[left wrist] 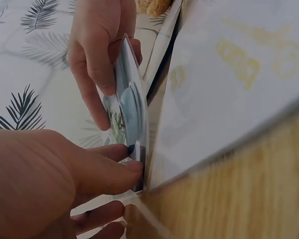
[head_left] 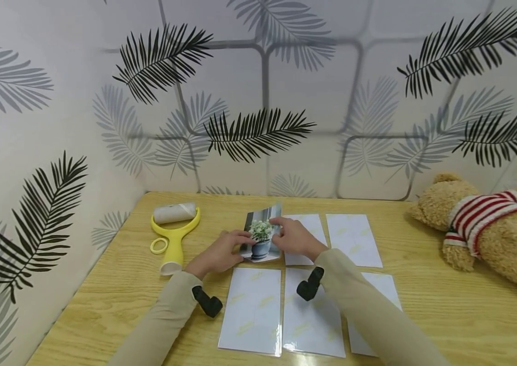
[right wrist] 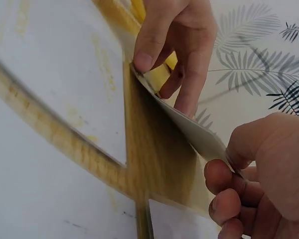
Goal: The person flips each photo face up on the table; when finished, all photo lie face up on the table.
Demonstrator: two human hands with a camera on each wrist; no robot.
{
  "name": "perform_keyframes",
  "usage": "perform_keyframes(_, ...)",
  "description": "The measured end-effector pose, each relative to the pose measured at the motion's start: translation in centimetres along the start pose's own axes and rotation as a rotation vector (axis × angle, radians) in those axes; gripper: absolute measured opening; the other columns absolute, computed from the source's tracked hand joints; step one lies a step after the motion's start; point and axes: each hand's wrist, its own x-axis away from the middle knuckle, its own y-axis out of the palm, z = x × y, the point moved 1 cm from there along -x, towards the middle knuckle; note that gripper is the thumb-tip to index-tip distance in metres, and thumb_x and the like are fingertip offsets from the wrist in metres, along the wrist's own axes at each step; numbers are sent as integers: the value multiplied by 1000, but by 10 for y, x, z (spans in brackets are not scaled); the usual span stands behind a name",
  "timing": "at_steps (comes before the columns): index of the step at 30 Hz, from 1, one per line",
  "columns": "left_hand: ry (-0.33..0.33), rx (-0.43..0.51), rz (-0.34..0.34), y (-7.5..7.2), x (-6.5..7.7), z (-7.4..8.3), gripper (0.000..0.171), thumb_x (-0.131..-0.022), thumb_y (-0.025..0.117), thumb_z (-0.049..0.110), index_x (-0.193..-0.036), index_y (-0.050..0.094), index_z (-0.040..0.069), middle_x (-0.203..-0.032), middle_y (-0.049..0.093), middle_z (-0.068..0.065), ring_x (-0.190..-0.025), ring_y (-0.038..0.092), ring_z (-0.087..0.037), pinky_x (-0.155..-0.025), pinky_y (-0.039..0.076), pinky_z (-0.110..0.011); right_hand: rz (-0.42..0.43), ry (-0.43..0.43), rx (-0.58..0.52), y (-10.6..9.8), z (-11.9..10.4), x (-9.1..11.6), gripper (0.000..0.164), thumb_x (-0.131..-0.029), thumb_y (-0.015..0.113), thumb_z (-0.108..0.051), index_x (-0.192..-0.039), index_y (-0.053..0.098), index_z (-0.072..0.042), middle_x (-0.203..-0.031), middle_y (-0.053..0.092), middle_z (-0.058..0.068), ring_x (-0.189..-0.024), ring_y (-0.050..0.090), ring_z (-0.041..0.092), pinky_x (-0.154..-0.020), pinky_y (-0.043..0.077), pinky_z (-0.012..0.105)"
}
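Note:
A photo print (head_left: 262, 249) of white flowers in a blue pot is raised off the wooden table, its picture side toward me in the head view. My left hand (head_left: 222, 251) pinches its left edge between thumb and fingers. At the opposite edge, my right hand (head_left: 298, 237) grips it with thumb and curled fingers. The right wrist view has the pale back of the print (right wrist: 189, 130), bowed slightly between both hands. Seen nearly edge-on in the left wrist view, the print (left wrist: 132, 107) stands tilted beside a white sheet.
Several white sheets (head_left: 250, 310) with faint yellow marks lie in two rows, one sheet (head_left: 354, 239) at the back right. A yellow-handled lint roller (head_left: 175, 239) is at the left. A teddy bear (head_left: 505, 229) in a striped sweater lies at the right. Behind the table (head_left: 102, 315) rises a leaf-patterned wall (head_left: 304, 168).

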Motion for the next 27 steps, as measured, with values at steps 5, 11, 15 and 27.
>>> perform_keyframes(5, -46, -62, -34, -5, 2, -3, 42, -86, 64, -3, -128, 62, 3, -143, 46, -19, -128, 39, -43, -103, 33, -54, -18, -23, 135, 6, -2, -8, 50, -91, 51, -10, -140, 48, -3, -44, 38, -6, -39, 23, 7, -44, 25, 23)
perform_keyframes(11, -90, -72, -50, -12, 5, -3, 41, -85, 64, -3, -126, 64, 4, -144, 45, -20, -124, 39, -42, -100, 37, -53, -68, 40, 291, 13, -10, -13, 45, -95, 54, -17, -139, 51, -11, -55, 48, -3, -44, 31, 10, -47, 29, 25)
perform_keyframes(15, -112, -68, -46, -14, 7, 0, 40, -87, 63, -3, -126, 63, 5, -145, 43, -20, -125, 38, -41, -100, 38, -52, -106, 84, 371, 15, -13, -14, 42, -97, 55, -22, -139, 51, -17, -72, 61, 3, -50, 38, 14, -49, 32, 29)
perform_keyframes(27, -108, -67, -47, -13, 7, 1, 40, -87, 62, -2, -127, 63, 4, -145, 42, -21, -126, 38, -42, -101, 38, -54, -88, 39, 328, 14, -14, -9, 38, -98, 53, -20, -136, 55, -16, -65, 59, 3, -45, 31, 11, -47, 30, 26)
